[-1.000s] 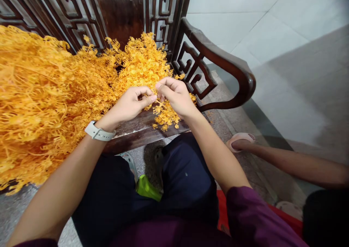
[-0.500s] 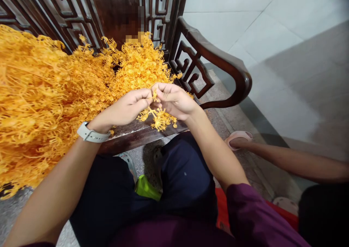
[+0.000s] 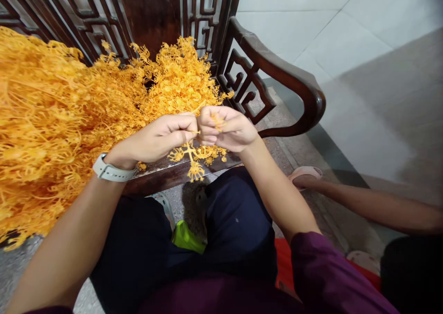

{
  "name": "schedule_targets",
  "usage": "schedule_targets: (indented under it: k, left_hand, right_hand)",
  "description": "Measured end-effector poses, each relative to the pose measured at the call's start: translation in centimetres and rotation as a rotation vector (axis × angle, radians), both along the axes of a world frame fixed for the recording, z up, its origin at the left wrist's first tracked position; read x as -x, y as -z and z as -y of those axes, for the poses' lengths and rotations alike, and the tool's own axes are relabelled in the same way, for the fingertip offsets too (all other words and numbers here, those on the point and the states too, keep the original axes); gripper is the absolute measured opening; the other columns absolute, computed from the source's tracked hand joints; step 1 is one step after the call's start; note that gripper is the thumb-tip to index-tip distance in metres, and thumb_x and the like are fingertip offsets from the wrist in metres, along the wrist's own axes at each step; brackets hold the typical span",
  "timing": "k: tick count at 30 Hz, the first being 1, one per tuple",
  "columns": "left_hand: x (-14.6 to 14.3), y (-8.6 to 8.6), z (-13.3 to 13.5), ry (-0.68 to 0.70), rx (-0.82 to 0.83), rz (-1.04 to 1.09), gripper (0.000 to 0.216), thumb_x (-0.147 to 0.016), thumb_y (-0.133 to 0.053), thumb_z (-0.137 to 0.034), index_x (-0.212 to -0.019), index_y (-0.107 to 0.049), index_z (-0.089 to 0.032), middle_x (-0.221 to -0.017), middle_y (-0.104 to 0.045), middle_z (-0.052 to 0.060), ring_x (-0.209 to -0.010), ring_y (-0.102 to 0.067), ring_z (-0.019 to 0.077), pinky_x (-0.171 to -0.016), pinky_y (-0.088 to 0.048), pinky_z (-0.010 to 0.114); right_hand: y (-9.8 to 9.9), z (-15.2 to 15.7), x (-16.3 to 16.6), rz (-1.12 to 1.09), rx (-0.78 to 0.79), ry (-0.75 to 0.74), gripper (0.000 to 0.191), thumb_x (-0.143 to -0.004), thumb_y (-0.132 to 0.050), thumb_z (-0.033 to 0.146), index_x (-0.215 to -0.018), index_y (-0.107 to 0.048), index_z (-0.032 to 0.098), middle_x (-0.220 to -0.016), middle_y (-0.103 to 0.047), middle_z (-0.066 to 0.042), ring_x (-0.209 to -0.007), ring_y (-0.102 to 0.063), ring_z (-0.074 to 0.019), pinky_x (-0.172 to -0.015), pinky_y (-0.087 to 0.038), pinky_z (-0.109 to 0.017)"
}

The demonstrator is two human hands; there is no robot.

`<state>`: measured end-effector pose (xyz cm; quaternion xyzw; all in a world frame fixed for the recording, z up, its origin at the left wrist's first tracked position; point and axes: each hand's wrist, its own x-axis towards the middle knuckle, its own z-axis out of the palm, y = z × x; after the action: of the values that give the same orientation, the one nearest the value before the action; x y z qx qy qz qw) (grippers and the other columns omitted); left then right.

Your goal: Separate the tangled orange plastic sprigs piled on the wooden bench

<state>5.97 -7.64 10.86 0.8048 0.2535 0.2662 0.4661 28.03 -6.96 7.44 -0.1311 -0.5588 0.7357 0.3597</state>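
Observation:
My left hand [image 3: 161,136] is closed in a pinch on the stem of an orange-yellow plastic flower sprig [image 3: 191,156], whose branches and spiky heads hang below the fingers. Close beside it, my right hand [image 3: 230,128] is closed too, with a small orange flower head [image 3: 217,121] between thumb and fingers. That piece is blurred. Both hands are above the front edge of a dark wooden bench [image 3: 169,178]. A large heap of similar orange sprigs [image 3: 69,120] lies on the seat to the left and behind.
The bench's curved armrest [image 3: 294,81] stands to the right of my hands, before a pale tiled wall [image 3: 294,32]. Another person's leg [image 3: 374,205] and pink shoe [image 3: 306,175] are at the right. Something bright green [image 3: 187,238] lies on the floor between my legs.
My right hand has turned and moved slightly right, with the flower head drawn away from my left fingers. The sprig under my left hand hangs lower and shows more of its branches.

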Motion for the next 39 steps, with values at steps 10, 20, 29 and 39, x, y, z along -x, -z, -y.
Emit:
schedule_targets:
  k: [10,20,29,39]
  left_hand:
    - [0.0,1.6,-1.3,-0.389,0.075,0.078,0.018,-0.091,-0.066,-0.028,-0.075,-0.06,-0.021,-0.072,-0.056,0.002,-0.067,-0.047,0.0147,-0.063,-0.043,0.03]
    - [0.2,2.5,-2.4,-0.598,0.111,0.086,0.018,-0.085,-0.067,-0.021,-0.069,-0.061,-0.02,-0.064,-0.052,-0.001,-0.059,-0.041,0.0118,-0.059,-0.036,0.03]
    - [0.2,2.7,-2.0,-0.495,-0.015,-0.048,0.015,-0.088,-0.07,-0.028,-0.076,-0.07,-0.019,-0.068,-0.064,0.0,-0.062,-0.05,0.0134,-0.059,-0.038,0.029]
    - [0.2,2.6,-2.0,-0.487,-0.08,-0.034,0.012,-0.089,-0.067,-0.026,-0.079,-0.07,-0.019,-0.076,-0.067,0.0,-0.071,-0.054,0.0154,-0.071,-0.044,0.031]
  right_hand:
    - [2.5,-3.6,-5.7,0.4,-0.203,0.768,0.034,-0.097,-0.068,0.056,-0.091,-0.053,0.025,-0.073,-0.05,0.004,-0.061,-0.046,-0.0121,-0.059,-0.041,-0.029]
    - [7.1,-6.1,-11.2,1.197,-0.298,1.031,0.008,-0.08,-0.062,0.014,-0.086,-0.067,0.018,-0.06,-0.055,0.0,-0.062,-0.047,-0.0156,-0.066,-0.039,-0.035]
    - [4.2,-4.2,-8.6,1.009,-0.365,1.023,0.003,-0.089,-0.066,0.022,-0.09,-0.067,0.02,-0.067,-0.059,0.001,-0.063,-0.05,-0.0148,-0.066,-0.041,-0.033]
    - [0.3,0.6,-0.7,0.49,-0.417,0.474,0.037,-0.092,-0.079,0.055,-0.094,-0.073,0.019,-0.081,-0.067,0.001,-0.069,-0.053,-0.0109,-0.065,-0.043,-0.027]
